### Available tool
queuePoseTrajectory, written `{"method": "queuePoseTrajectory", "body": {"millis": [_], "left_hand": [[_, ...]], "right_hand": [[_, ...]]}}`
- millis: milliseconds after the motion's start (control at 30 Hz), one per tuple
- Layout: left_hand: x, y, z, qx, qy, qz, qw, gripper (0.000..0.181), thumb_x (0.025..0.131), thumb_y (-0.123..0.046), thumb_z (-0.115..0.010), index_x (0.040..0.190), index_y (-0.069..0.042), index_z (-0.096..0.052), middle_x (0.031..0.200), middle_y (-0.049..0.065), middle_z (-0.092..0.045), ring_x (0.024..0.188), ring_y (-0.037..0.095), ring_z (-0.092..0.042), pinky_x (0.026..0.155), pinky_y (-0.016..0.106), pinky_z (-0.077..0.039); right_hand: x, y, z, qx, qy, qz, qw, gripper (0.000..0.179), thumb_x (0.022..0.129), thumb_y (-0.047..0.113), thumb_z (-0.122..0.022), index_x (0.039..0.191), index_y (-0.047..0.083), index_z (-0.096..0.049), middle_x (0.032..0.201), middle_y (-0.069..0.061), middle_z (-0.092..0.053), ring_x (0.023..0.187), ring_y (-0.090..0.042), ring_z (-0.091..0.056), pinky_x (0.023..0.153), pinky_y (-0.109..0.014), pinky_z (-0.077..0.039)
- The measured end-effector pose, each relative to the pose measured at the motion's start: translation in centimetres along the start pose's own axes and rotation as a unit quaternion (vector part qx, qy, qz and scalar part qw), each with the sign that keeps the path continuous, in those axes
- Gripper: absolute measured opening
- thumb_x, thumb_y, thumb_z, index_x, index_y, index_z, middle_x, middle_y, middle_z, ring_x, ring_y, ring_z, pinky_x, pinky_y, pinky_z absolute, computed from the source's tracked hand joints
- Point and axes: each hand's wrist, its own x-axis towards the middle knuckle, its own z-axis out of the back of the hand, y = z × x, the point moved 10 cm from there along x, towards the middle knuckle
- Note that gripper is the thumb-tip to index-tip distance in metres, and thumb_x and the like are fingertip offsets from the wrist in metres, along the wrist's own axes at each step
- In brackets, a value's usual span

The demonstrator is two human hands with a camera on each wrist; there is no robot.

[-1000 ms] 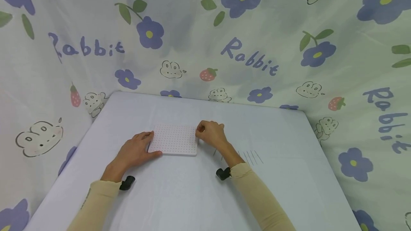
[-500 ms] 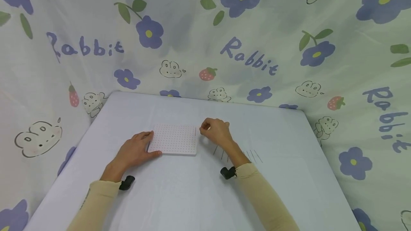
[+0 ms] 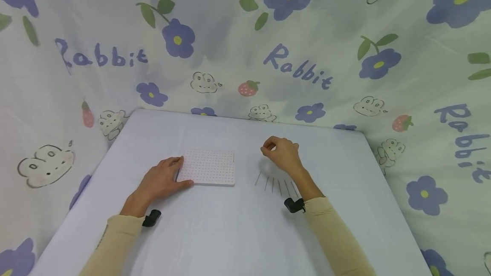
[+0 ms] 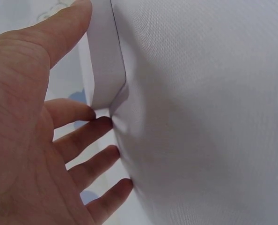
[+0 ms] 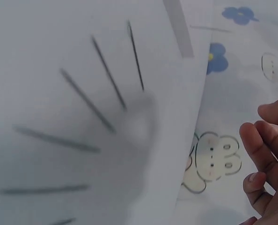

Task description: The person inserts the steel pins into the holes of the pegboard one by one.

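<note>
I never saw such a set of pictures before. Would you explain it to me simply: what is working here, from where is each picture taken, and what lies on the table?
There is no machine: a person works with a bare left hand and a bare right hand. The widest picture comes from a head camera, looking forward and down. The other two come from wrist cameras; the small black devices at the wrists are probably these.

On the white table lie a white rectangular board with a grid of small dots and, to its right, several thin, dark, needle-like sticks. The left hand touches the board's near left corner. The right hand is raised above the table; I see nothing held in it.
</note>
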Motion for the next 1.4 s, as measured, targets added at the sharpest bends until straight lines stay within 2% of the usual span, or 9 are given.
{"method": "queuePoseTrajectory", "body": {"millis": [200, 467, 767, 1067, 1267, 1400], "left_hand": [[0.0, -0.1, 0.1, 0.002, 0.0, 0.001, 1.0, 0.096, 0.085, -0.06, -0.072, 0.148, 0.007, -0.043, 0.148, 0.026, -0.046, 0.135, 0.048, -0.043, 0.105, 0.065, -0.039], [0.2, -0.1, 0.1, 0.001, -0.003, -0.002, 1.0, 0.096, 0.085, -0.06, -0.072, 0.147, 0.007, -0.044, 0.148, 0.026, -0.047, 0.135, 0.048, -0.043, 0.105, 0.065, -0.039], [0.0, -0.1, 0.0, -0.003, -0.005, -0.008, 0.9999, 0.096, 0.085, -0.059, -0.073, 0.147, 0.007, -0.044, 0.148, 0.026, -0.047, 0.134, 0.049, -0.044, 0.104, 0.064, -0.04], [-0.2, -0.2, 0.2, -0.004, -0.007, -0.006, 1.0, 0.094, 0.085, -0.057, -0.074, 0.147, 0.007, -0.044, 0.147, 0.027, -0.047, 0.133, 0.049, -0.045, 0.104, 0.064, -0.041], [-0.3, -0.3, 0.1, -0.004, -0.009, -0.006, 0.9999, 0.094, 0.085, -0.057, -0.074, 0.147, 0.007, -0.044, 0.147, 0.026, -0.047, 0.133, 0.048, -0.045, 0.103, 0.064, -0.041], [-0.2, -0.3, 0.1, -0.003, -0.012, -0.008, 0.9999, 0.095, 0.084, -0.058, -0.074, 0.147, 0.007, -0.045, 0.147, 0.026, -0.047, 0.133, 0.048, -0.045, 0.104, 0.064, -0.041]], "right_hand": [[-0.8, -2.3, 2.0, 0.0, -0.014, -0.021, 0.9997, 0.021, 0.094, 0.04, -0.069, 0.1, 0.02, -0.073, 0.092, 0.007, -0.073, 0.09, -0.022, -0.066, 0.085, -0.053, -0.035], [-2.3, -6.2, 3.6, 0.001, -0.019, -0.056, 0.9982, 0.027, 0.095, 0.042, -0.067, 0.105, 0.018, -0.073, 0.099, 0.0, -0.074, 0.092, -0.028, -0.066, 0.092, -0.059, -0.032], [-4.6, -9.8, 5.4, -0.001, -0.029, -0.078, 0.9965, 0.029, 0.096, 0.04, -0.067, 0.108, 0.014, -0.072, 0.104, -0.006, -0.074, 0.098, -0.035, -0.066, 0.087, -0.059, -0.032], [-6.2, -12.6, 5.7, -0.019, -0.029, -0.105, 0.9939, 0.029, 0.096, 0.038, -0.068, 0.108, 0.012, -0.073, 0.104, -0.008, -0.074, 0.095, -0.033, -0.066, 0.08, -0.051, -0.032], [-7.3, -13.5, 5.2, -0.028, -0.009, -0.121, 0.9922, 0.031, 0.097, 0.04, -0.066, 0.108, 0.012, -0.072, 0.106, -0.009, -0.073, 0.086, -0.029, -0.065, 0.077, -0.05, -0.032], [-8.2, -14.0, 4.9, -0.031, 0.002, -0.128, 0.9913, 0.033, 0.097, 0.04, -0.066, 0.11, 0.011, -0.073, 0.108, -0.011, -0.073, 0.088, -0.03, -0.065, 0.077, -0.051, -0.034]]}}
